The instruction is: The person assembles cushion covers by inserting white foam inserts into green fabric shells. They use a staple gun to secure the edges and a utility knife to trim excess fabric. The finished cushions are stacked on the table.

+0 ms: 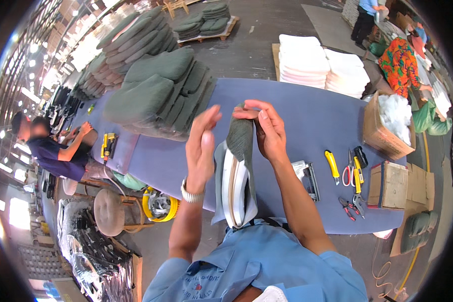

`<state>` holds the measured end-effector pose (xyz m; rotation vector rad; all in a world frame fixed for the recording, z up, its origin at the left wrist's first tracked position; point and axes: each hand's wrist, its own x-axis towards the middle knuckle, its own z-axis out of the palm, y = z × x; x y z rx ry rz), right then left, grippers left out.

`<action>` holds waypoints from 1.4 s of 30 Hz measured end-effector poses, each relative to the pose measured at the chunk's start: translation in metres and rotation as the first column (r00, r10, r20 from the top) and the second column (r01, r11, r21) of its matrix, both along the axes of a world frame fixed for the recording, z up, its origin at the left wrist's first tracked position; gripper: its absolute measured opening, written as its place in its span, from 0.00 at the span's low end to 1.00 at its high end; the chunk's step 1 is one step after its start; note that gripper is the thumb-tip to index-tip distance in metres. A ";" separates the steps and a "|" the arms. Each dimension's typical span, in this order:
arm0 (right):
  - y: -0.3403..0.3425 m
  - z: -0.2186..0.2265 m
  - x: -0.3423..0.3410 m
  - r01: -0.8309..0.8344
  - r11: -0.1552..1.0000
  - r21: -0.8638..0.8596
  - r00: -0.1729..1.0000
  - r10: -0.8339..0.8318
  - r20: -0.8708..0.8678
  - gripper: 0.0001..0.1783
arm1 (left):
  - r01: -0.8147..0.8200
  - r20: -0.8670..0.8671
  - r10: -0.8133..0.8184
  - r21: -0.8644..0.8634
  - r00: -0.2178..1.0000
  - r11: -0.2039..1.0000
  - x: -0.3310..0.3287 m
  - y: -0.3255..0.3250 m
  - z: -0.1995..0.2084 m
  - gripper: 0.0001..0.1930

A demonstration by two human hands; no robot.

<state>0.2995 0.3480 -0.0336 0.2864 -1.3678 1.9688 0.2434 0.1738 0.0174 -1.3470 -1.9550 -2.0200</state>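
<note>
pinching the grey cushion cover (pixel 240 166) with right hand (pixel 268 132) fingers, left hand (pixel 201 146) fingers spread flat beside it.

A long blue-covered table (pixel 307 121) carries a heap of green cushions (pixel 158 95). Right of that heap lie a staple gun (pixel 307 176), a yellow knife (pixel 332 163), red scissors (pixel 348 168), pliers (pixel 347 206) and a cardboard box (pixel 390 183)

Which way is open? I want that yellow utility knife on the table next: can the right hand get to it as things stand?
Probably yes: the yellow utility knife lies uncovered, nothing between it and the right hand, but that hand is pinching the grey cushion cover.
</note>
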 end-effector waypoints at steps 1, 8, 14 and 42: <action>-0.007 -0.002 -0.001 -0.011 1.000 -0.018 1.000 0.011 -0.019 0.23 | 0.003 -0.064 -0.003 -0.004 0.998 1.000 -0.013 0.009 0.009 0.27; -0.015 -0.036 0.000 0.168 0.923 -0.347 0.937 -0.040 0.347 0.21 | 0.304 -0.017 -0.312 -0.185 0.950 0.935 -0.046 0.038 -0.003 0.28; -0.037 -0.041 0.002 0.193 0.963 -0.185 0.953 -0.139 0.271 0.31 | 0.103 0.269 -0.078 -0.081 0.960 0.991 0.009 0.030 -0.022 0.30; -0.046 -0.083 0.081 -0.078 0.910 -0.407 0.920 0.223 0.322 0.42 | 0.043 -0.267 -0.200 -0.497 0.943 0.867 0.030 0.047 0.015 0.12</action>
